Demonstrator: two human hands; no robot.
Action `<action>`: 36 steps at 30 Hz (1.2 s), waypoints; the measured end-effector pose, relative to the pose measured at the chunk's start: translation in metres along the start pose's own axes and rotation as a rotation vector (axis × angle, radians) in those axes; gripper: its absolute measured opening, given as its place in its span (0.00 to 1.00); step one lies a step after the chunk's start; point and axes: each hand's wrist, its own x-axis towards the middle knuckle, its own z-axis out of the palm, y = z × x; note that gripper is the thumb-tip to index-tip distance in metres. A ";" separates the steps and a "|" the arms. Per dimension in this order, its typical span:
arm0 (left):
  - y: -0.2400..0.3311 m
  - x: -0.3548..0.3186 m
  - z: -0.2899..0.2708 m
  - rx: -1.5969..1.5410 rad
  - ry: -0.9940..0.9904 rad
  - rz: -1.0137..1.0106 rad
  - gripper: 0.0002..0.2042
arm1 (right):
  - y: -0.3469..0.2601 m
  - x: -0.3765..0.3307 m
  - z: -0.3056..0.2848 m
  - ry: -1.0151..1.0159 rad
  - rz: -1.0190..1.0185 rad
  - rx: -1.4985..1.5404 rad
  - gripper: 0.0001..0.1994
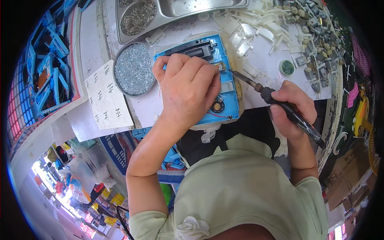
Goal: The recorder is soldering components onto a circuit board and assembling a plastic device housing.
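Observation:
A blue plastic housing (pixel 230 98) lies on the bench in front of me, with a dark compartment along its far side and a round speaker-like part (pixel 217 106) near its close edge. My left hand (pixel 186 86) reaches over the housing with its fingers bent and drawn together; what they pinch, if anything, is hidden under the hand. My right hand (pixel 296 106) grips a soldering iron (pixel 286 105) by its black handle. The iron's metal tip points left, at a small metal part (pixel 220 67) in the housing beside my left fingertips.
Left of the housing stands a round tin (pixel 134 69) full of small screws, by a handwritten paper sheet (pixel 106 100). A metal tray (pixel 182 9) holds springs at the back. White plastic pieces (pixel 266 28), small motor-like parts (pixel 316 60) and a green-filled pot (pixel 286 67) lie right; blue casings (pixel 52 80) fill a container left.

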 end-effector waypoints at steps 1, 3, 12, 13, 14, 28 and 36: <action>-0.001 -0.001 0.001 -0.006 0.013 0.011 0.10 | 0.000 0.000 -0.001 -0.002 0.001 -0.003 0.11; -0.003 -0.002 0.005 -0.017 0.039 0.032 0.11 | 0.000 0.000 -0.001 0.002 0.001 -0.004 0.11; -0.001 -0.001 0.003 -0.007 0.024 0.034 0.12 | 0.001 0.000 -0.002 0.028 -0.020 -0.005 0.11; -0.001 -0.002 0.002 -0.018 0.041 0.031 0.13 | 0.001 0.000 -0.002 0.028 -0.027 -0.005 0.11; -0.001 -0.003 0.000 -0.029 0.058 0.026 0.14 | 0.001 0.000 -0.002 0.027 -0.019 -0.004 0.11; -0.056 -0.042 -0.043 -0.243 -0.064 -0.107 0.17 | -0.002 0.010 0.000 0.070 0.029 -0.027 0.12; -0.052 -0.009 -0.027 -0.315 -0.062 0.111 0.16 | -0.010 0.007 -0.002 0.106 0.022 -0.024 0.12</action>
